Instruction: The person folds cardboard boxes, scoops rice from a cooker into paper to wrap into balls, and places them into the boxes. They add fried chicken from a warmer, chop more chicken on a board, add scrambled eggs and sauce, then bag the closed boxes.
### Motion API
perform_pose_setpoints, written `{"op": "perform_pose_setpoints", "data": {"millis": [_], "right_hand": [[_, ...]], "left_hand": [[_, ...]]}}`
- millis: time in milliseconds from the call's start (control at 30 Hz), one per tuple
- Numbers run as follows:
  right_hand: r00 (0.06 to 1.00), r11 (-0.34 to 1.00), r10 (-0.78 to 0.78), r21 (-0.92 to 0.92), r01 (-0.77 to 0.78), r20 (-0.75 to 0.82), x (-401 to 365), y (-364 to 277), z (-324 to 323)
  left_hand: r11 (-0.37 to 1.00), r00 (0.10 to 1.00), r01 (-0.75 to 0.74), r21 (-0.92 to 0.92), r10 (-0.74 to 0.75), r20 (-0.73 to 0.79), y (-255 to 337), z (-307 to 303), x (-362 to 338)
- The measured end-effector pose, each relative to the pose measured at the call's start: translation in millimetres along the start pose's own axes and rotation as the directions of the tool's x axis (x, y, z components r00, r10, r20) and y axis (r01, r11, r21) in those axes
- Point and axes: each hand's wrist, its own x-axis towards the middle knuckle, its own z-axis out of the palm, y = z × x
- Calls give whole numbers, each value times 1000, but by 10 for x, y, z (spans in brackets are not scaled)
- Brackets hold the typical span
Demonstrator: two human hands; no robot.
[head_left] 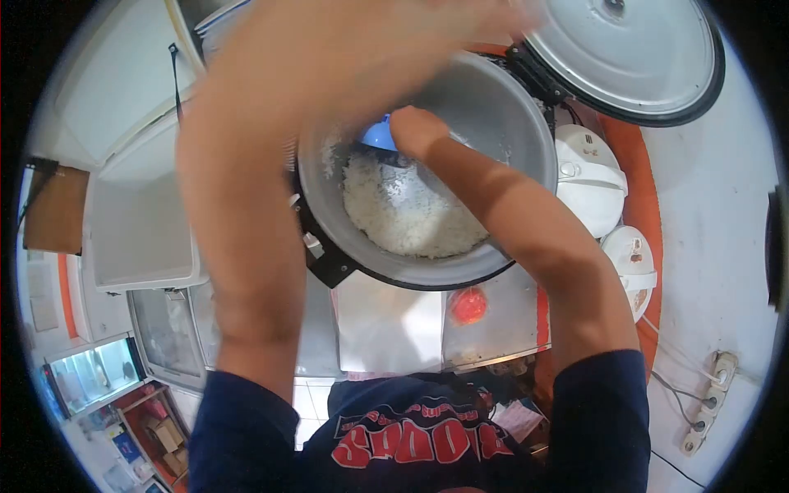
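A large silver rice cooker pot with its lid swung up holds cooked white rice. My right hand reaches inside the pot, fingers closed around a small blue bowl low over the rice near the left wall. My left hand is raised close to the camera, above the back left of the pot, its fingertips overlapping the lid's edge in this view. Motion smears its fingers. In front of the pot lies a stack of white paper sheets, with a red bundle in clear plastic beside it.
Two white rice cookers stand to the right of the pot. A power strip with cables hangs farther right. At the left sits a large white box with its lid raised, near a glass-sided case.
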Motion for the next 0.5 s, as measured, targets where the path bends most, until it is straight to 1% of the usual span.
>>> {"op": "perform_pose_setpoints", "data": {"millis": [33,67,100,133,167,200,233,300,333,367,400,433,500], "right_hand": [[1000,1000,0,-3,0,2,66,-68,100],[1000,1000,-7,-23,7,18,119,-141,189],[999,999,-10,-39,11,41,150,-193,253],[999,999,-1,-38,3,45,152,-224,250],[992,997,-40,-62,48,118,130,-250,223],[978,992,-79,-86,97,193,102,-283,211],[976,992,-70,-90,90,204,74,-329,220],[951,984,-91,-118,131,296,33,-415,223],[951,983,-87,-129,130,298,3,-439,253],[934,983,-109,-104,153,340,-51,-461,293],[916,982,-130,-78,172,380,-104,-464,325],[918,983,-121,-85,164,378,-197,-482,283],[873,997,-68,-9,83,483,-425,-496,219]], "left_hand": [[986,984,160,-53,-164,-76,-115,-48,-549],[947,929,296,-125,-315,-192,-197,-56,-1110],[929,844,299,-218,-364,-394,-397,72,-1578],[950,787,296,-98,-301,-538,-564,208,-2088],[958,743,270,-100,-273,-612,-768,402,-2563],[964,742,263,-40,-228,-630,-881,573,-2720],[966,738,257,18,-184,-649,-920,734,-2810],[956,718,292,1,-218,-661,-1026,948,-2833],[948,703,319,1,-236,-671,-1081,1015,-2829],[956,677,292,2,-205,-707,-1130,1051,-2838],[958,675,287,-5,-206,-709,-1147,1059,-2837],[958,665,285,-18,-211,-717,-1153,1069,-2830],[957,662,287,-41,-229,-714,-1132,1088,-2850]]}}
